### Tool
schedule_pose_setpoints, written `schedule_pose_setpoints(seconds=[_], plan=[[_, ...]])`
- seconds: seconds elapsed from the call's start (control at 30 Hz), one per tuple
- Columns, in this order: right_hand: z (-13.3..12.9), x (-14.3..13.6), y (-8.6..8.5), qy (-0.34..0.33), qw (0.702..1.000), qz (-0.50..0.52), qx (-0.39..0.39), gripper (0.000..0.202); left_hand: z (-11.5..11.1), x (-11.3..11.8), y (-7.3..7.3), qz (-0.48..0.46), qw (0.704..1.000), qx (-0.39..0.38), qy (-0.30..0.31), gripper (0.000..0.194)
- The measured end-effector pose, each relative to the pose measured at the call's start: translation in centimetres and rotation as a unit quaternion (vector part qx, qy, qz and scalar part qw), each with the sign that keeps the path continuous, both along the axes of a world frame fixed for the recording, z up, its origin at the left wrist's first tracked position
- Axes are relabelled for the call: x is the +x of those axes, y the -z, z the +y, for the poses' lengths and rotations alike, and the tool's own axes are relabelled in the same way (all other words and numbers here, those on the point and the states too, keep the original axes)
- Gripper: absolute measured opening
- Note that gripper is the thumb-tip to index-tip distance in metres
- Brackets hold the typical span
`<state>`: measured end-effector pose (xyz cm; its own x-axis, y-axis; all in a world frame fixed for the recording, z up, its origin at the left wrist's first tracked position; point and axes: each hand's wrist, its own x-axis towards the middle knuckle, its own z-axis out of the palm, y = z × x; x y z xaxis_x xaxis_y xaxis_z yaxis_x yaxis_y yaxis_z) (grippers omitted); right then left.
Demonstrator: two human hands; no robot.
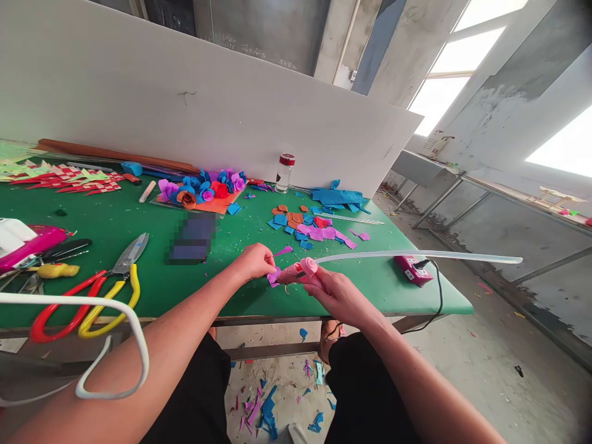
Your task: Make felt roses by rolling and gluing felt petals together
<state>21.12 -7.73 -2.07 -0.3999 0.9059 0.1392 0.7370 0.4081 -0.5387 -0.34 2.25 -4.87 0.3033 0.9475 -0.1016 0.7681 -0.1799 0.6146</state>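
Observation:
My right hand (341, 297) is wrapped round a pink hot glue gun (295, 272), its nozzle pointing left. A long translucent glue stick (425, 253) reaches far to the right from the gun's back end. Close to the nozzle, my left hand (256, 261) is closed in a pinch on a small purple paper piece (273, 277). A purple paper strip (283, 250) shows just above those fingertips; whether it is also held I cannot tell. Beyond both hands lie cut paper pieces (319, 232) in purple, blue, orange and red.
Left on the green table (250, 216) are red-and-yellow-handled scissors (124, 262), a blurred-out dark object (193, 237) and paper flowers (203, 188). A lidded jar (285, 172) stands against the white board (208, 111). Right sits a pink power box (413, 270) with a black cord. A white cable (141, 345) crosses my left arm.

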Motion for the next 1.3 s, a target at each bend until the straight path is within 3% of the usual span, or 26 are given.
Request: schedule_pose_setpoints(seconds=[1.3], plan=[[0.4,1.3,0.0,0.031,0.999,-0.029,-0.005,0.027,0.0,0.2,-0.4,0.004,1.0,-0.014,-0.008,0.005]])
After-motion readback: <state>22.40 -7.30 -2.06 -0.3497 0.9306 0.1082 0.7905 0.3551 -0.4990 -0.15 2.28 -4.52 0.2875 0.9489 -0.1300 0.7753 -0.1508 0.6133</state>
